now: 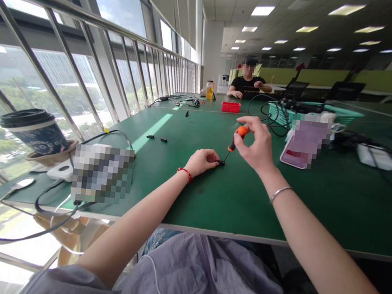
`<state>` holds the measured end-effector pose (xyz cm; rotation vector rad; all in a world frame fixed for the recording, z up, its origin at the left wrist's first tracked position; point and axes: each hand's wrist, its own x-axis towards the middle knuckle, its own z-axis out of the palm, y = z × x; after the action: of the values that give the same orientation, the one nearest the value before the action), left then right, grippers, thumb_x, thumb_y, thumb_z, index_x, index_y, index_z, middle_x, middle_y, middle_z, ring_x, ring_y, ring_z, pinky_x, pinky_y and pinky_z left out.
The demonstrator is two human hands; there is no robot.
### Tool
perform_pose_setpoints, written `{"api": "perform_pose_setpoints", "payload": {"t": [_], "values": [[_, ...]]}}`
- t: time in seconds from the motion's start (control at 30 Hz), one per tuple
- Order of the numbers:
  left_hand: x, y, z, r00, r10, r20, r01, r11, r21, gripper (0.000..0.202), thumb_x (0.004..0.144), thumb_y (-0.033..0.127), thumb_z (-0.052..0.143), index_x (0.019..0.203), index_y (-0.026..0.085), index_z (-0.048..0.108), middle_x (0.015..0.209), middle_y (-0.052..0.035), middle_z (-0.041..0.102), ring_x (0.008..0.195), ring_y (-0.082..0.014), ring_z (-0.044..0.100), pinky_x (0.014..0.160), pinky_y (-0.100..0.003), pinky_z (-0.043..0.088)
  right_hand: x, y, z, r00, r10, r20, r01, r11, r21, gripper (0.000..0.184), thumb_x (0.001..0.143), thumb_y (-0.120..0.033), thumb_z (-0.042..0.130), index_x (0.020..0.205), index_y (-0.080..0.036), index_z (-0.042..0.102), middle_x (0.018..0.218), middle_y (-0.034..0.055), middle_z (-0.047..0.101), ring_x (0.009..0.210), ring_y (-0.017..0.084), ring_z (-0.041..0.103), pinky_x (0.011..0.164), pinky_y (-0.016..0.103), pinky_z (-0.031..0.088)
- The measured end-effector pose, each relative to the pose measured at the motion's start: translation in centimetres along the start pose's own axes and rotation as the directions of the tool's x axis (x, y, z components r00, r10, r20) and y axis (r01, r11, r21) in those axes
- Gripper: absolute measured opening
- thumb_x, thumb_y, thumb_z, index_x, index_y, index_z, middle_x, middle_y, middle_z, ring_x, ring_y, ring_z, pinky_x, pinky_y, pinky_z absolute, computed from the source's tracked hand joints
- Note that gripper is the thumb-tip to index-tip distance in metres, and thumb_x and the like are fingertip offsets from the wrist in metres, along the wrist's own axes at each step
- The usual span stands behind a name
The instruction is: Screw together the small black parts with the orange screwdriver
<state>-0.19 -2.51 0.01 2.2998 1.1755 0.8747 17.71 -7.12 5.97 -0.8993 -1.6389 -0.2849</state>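
My right hand (258, 147) is closed around a small screwdriver (235, 142) with an orange and black handle, held nearly upright with its tip pointing down. The tip meets a small black part (220, 162) lying on the green table (211, 200). My left hand (201, 162) is closed in a pinch on that black part, pressing it against the table. A red cord is on my left wrist and a silver bangle on my right.
Two small black pieces (157, 138) lie left of my hands. A lidded paper coffee cup (36, 133) and cables sit at the left edge. A red tray (231, 106), a green basket (285, 112), chargers and a person seated across are farther back.
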Motion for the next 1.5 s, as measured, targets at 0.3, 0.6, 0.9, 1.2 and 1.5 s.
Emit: {"api": "perform_pose_setpoints", "payload": {"t": [0.3, 0.6, 0.9, 1.2, 1.5], "values": [[0.04, -0.03, -0.01, 1.0, 0.001, 0.006, -0.001, 1.0, -0.005, 0.013, 0.073, 0.024, 0.065, 0.081, 0.015, 0.07, 0.076, -0.0027, 0.07, 0.068, -0.0124, 0.059, 0.066, -0.023, 0.048, -0.04, -0.12, 0.08, 0.999, 0.034, 0.002, -0.034, 0.999, -0.019, 0.019, 0.075, -0.032, 0.061, 0.093, -0.025, 0.056, 0.056, -0.004, 0.051, 0.062, 0.018, 0.05, 0.07, 0.035, 0.044], [-0.02, 0.15, 0.01, 1.0, 0.002, 0.006, -0.002, 1.0, -0.004, 0.013, 0.073, 0.025, 0.065, 0.081, 0.015, 0.07, 0.075, -0.0027, 0.069, 0.067, -0.0122, 0.058, 0.065, -0.023, 0.047, -0.01, -0.28, 0.07, 0.999, 0.048, 0.026, -0.048, 0.999, 0.017, 0.023, 0.076, -0.032, 0.058, 0.097, -0.024, 0.055, 0.056, -0.0048, 0.048, 0.06, 0.017, 0.048, 0.068, 0.033, 0.043], [0.06, 0.01, 0.05, 1.0, -0.005, 0.0, 0.005, 1.0, -0.007, 0.013, 0.073, 0.024, 0.065, 0.081, 0.015, 0.07, 0.076, -0.0027, 0.07, 0.068, -0.0123, 0.059, 0.066, -0.023, 0.048, -0.12, 0.24, 0.37, 1.0, 0.017, 0.008, -0.017, 0.999, 0.04, 0.033, 0.077, -0.029, 0.056, 0.109, -0.025, 0.052, 0.074, -0.0014, 0.057, 0.068, 0.017, 0.054, 0.072, 0.033, 0.044], [0.08, -0.16, 0.09, 1.0, -0.004, 0.006, 0.004, 1.0, -0.001, 0.014, 0.073, 0.024, 0.065, 0.082, 0.016, 0.07, 0.077, -0.0027, 0.07, 0.069, -0.0125, 0.059, 0.066, -0.023, 0.048, -0.06, -0.05, 0.15, 0.999, 0.044, -0.003, -0.044, 0.999, 0.022, 0.025, 0.074, -0.03, 0.059, 0.099, -0.025, 0.055, 0.067, -0.0019, 0.055, 0.063, 0.017, 0.051, 0.07, 0.034, 0.044], [0.02, 0.03, 0.06, 1.0, -0.006, 0.005, 0.006, 1.0, -0.003, 0.013, 0.072, 0.023, 0.065, 0.081, 0.015, 0.07, 0.075, -0.0027, 0.07, 0.066, -0.0119, 0.059, 0.064, -0.023, 0.047, -0.04, -0.42, 0.11, 0.999, 0.043, 0.004, -0.043, 0.999, -0.011, 0.016, 0.076, -0.034, 0.059, 0.088, -0.025, 0.055, 0.051, -0.0052, 0.045, 0.058, 0.017, 0.046, 0.067, 0.033, 0.043]]}}
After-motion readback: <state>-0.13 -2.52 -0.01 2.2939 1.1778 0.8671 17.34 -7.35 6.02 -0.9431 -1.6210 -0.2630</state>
